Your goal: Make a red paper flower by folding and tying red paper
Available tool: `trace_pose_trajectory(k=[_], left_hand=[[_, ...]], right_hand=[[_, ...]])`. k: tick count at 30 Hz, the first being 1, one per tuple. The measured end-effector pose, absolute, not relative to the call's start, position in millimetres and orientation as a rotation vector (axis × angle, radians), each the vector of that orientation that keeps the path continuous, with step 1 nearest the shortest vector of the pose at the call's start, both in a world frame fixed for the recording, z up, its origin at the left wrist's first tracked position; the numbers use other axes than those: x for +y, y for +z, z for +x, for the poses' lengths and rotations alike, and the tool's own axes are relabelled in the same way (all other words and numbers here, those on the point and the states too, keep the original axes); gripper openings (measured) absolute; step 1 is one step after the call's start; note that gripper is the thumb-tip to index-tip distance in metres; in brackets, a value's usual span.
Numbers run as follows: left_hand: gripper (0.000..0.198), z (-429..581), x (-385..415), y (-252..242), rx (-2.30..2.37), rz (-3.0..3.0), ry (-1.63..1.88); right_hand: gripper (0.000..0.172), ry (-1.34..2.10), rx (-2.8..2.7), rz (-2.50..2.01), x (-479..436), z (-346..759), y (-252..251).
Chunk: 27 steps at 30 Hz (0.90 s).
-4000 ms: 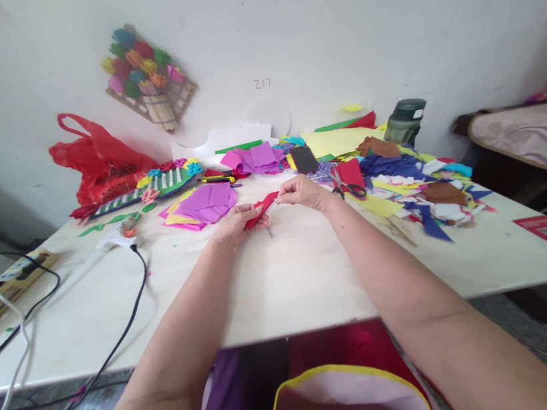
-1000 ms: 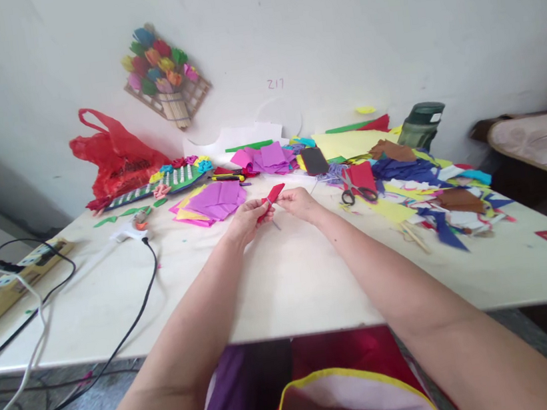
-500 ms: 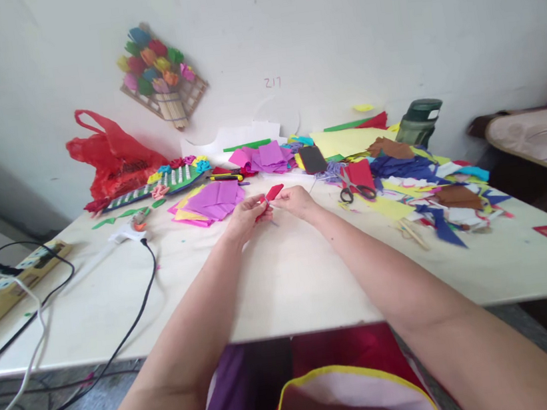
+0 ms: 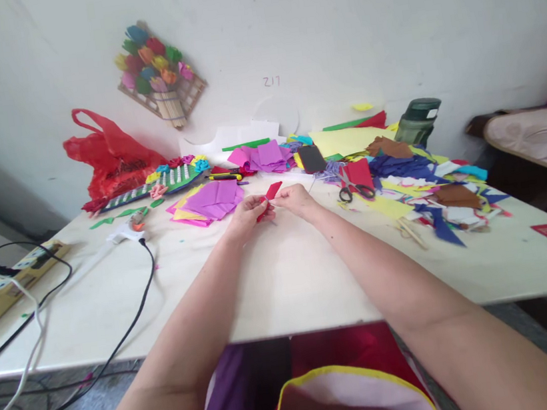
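Observation:
Both my hands meet over the middle of the white table (image 4: 284,284). My left hand (image 4: 244,214) and my right hand (image 4: 295,199) each pinch a small red folded paper piece (image 4: 272,192) held just above the tabletop. The red piece points up and to the right between my fingertips. A thin grey stick seems to hang under it, too small to make out. A stack of purple and pink paper squares (image 4: 210,201) lies just left of my left hand.
Scissors (image 4: 352,189) lie right of my hands, beside a heap of coloured paper scraps (image 4: 427,191). A black phone (image 4: 312,158), a green bottle (image 4: 418,120) and a red plastic bag (image 4: 106,156) stand at the back. A glue gun (image 4: 126,234) and black cable (image 4: 130,304) cross the left side.
My hands have stayed together on the red piece, drawing slightly closer and working it between the fingers. The view shifted a little. Nothing else on the table moved.

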<state>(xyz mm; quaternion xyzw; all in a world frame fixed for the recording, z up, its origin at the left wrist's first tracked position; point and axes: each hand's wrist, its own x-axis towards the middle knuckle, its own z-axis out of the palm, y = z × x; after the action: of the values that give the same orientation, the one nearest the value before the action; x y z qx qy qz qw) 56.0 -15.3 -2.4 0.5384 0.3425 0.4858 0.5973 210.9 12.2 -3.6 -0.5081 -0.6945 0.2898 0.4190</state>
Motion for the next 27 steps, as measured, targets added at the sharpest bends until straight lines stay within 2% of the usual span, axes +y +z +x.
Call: trace_pose_trajectory(k=[5,27], left_hand=[[0.038,54.1,-15.2,-1.0,0.756,1.251,1.131],[0.024,53.3,-9.2,-6.4,0.873,1.250,1.177]], right_hand=[[0.030,0.735,-1.754,-1.217,11.9,210.6,-3.6],[0.023,0.762,-1.747,-1.164,5.9,202.1,-3.5]])
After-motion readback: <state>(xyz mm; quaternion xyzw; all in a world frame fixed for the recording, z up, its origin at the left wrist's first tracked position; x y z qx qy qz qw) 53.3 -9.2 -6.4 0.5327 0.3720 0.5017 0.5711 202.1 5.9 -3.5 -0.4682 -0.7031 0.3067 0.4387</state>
